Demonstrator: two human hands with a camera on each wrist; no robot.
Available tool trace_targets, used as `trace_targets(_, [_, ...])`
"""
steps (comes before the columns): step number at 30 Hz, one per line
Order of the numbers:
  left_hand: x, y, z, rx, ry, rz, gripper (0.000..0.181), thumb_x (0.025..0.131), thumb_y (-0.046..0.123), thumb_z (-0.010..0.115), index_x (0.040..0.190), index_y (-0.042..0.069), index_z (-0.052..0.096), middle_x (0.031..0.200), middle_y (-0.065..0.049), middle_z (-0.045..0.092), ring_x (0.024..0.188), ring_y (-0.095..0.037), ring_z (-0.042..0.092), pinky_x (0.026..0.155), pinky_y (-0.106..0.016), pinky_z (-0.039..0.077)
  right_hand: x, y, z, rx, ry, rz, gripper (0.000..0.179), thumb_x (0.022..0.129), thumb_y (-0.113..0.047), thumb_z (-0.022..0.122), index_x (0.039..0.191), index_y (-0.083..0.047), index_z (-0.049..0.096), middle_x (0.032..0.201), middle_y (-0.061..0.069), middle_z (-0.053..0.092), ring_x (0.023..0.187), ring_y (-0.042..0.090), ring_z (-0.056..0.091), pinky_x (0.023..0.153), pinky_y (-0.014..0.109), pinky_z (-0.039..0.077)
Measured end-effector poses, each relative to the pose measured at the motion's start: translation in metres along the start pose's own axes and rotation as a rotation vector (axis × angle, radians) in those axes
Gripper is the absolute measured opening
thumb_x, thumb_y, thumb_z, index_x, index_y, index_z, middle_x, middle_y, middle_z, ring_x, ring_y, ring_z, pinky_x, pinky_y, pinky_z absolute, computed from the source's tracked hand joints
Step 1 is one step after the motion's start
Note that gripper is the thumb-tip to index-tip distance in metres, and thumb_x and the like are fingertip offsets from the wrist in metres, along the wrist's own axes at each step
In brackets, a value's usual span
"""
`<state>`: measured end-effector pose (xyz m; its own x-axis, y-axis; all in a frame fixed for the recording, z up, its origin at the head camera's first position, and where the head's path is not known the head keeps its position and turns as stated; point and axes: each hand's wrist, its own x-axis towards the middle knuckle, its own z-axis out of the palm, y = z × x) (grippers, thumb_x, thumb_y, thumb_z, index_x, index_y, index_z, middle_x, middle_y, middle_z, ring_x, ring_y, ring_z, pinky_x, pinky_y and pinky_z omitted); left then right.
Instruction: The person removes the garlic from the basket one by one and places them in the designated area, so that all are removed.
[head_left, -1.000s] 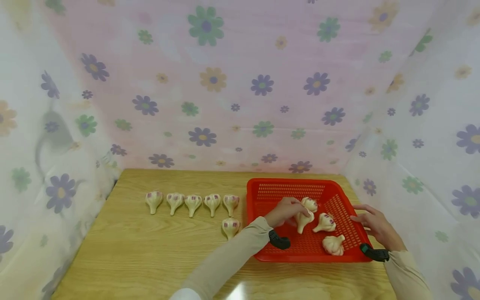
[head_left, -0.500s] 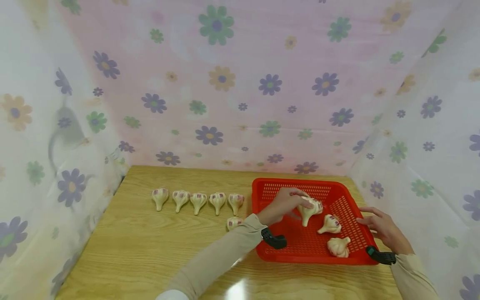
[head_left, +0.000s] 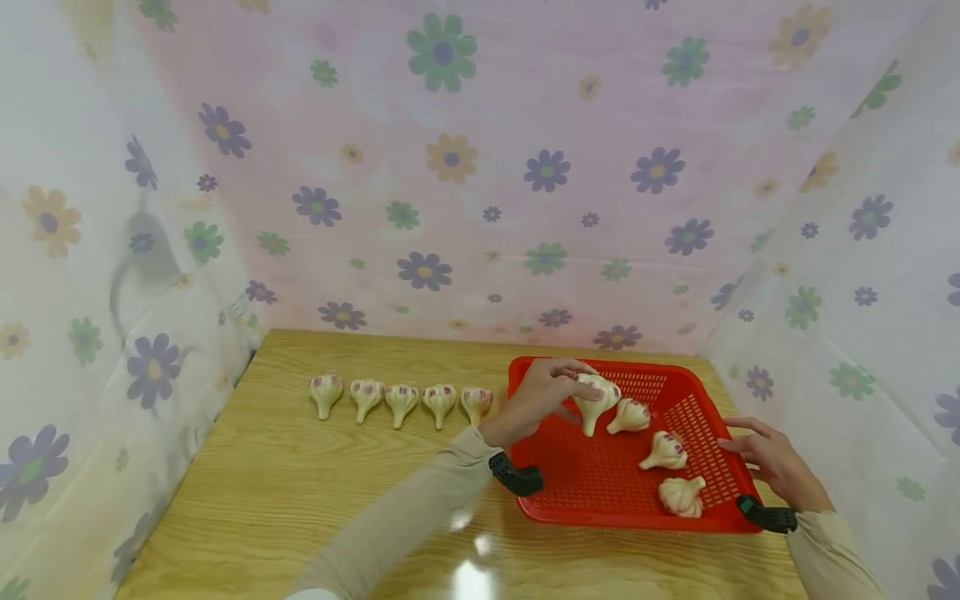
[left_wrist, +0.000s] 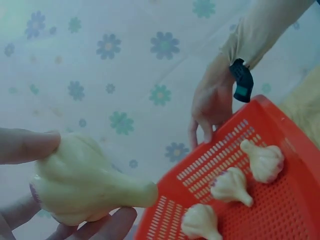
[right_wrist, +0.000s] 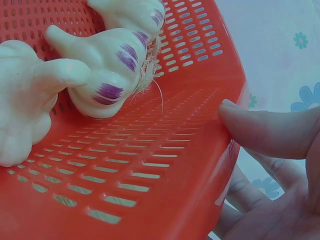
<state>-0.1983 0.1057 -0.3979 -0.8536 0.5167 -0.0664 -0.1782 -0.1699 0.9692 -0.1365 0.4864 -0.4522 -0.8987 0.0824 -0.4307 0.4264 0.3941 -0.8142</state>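
My left hand (head_left: 531, 402) holds a garlic bulb (head_left: 592, 407) over the left part of the red basket (head_left: 600, 515), stem pointing down. In the left wrist view, thumb and fingers grip that bulb's round body. Inside the basket lie three more garlic bulbs (head_left: 681, 497) along the right half. My right hand (head_left: 776, 462) holds the basket's right rim; the right wrist view shows the thumb (right_wrist: 270, 127) on the rim and the fingers behind the outer wall.
Left of the basket, a row of several garlic bulbs (head_left: 402, 403) lies on the wooden table (head_left: 300, 492), stems toward me. My left forearm (head_left: 405, 517) crosses the table. Flowered sheeting (head_left: 480, 183) stands behind and at both sides.
The left hand has lifted the garlic bulb and carried it leftward, away from the other bulbs. The left forearm now hides the bulb below the row. My right hand stays at the basket rim.
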Motion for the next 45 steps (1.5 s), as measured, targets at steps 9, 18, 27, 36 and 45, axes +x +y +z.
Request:
trace_targets(9, [-0.018, 0.003, -0.037, 0.035, -0.037, -0.038, 0.033, 0.083, 0.017, 0.073, 0.114, 0.012, 0.064, 0.108, -0.008, 0.06, 0.084, -0.024, 0.065, 0.066, -0.04, 0.056, 0.001, 0.0, 0.0, -0.012, 0.003, -0.012, 0.07, 0.094, -0.026, 0.059, 0.141, 0.01, 0.021, 0.103, -0.002, 0.059, 0.087, 0.018, 0.062, 0.078, 0.041, 0.052])
trace_targets(18, [-0.039, -0.004, -0.066, -0.037, -0.05, -0.041, 0.042, 0.085, 0.021, 0.072, 0.123, 0.01, 0.059, 0.121, -0.012, 0.053, 0.09, -0.029, 0.064, 0.071, -0.044, 0.055, 0.001, 0.0, -0.002, -0.014, 0.006, -0.009, 0.071, 0.094, -0.027, 0.059, 0.142, 0.009, 0.021, 0.105, -0.001, 0.059, 0.088, 0.018, 0.062, 0.08, 0.043, 0.052])
trace_targets(27, [-0.055, -0.002, -0.087, -0.007, -0.008, -0.073, 0.052, 0.086, 0.023, 0.071, 0.132, 0.009, 0.052, 0.128, -0.016, 0.046, 0.091, -0.027, 0.063, 0.071, -0.044, 0.055, 0.003, 0.002, -0.004, -0.002, 0.004, -0.01, 0.069, 0.095, -0.026, 0.058, 0.142, 0.009, 0.021, 0.101, -0.006, 0.059, 0.087, 0.016, 0.062, 0.079, 0.041, 0.052])
trace_targets(36, [-0.067, -0.009, -0.109, -0.037, 0.03, -0.094, 0.052, 0.086, 0.022, 0.07, 0.132, 0.007, 0.05, 0.13, -0.016, 0.047, 0.086, -0.023, 0.061, 0.071, -0.047, 0.055, 0.005, 0.004, -0.003, 0.005, 0.004, 0.011, 0.071, 0.094, -0.026, 0.059, 0.142, 0.009, 0.02, 0.104, -0.003, 0.059, 0.088, 0.016, 0.061, 0.081, 0.043, 0.052])
trace_targets(45, [-0.077, -0.017, -0.126, -0.052, 0.048, -0.122, 0.055, 0.085, 0.022, 0.071, 0.132, 0.005, 0.049, 0.133, -0.017, 0.043, 0.088, -0.023, 0.058, 0.071, -0.048, 0.055, 0.004, 0.002, -0.002, 0.011, 0.001, 0.008, 0.071, 0.094, -0.026, 0.059, 0.143, 0.009, 0.019, 0.103, -0.004, 0.059, 0.088, 0.016, 0.061, 0.081, 0.042, 0.052])
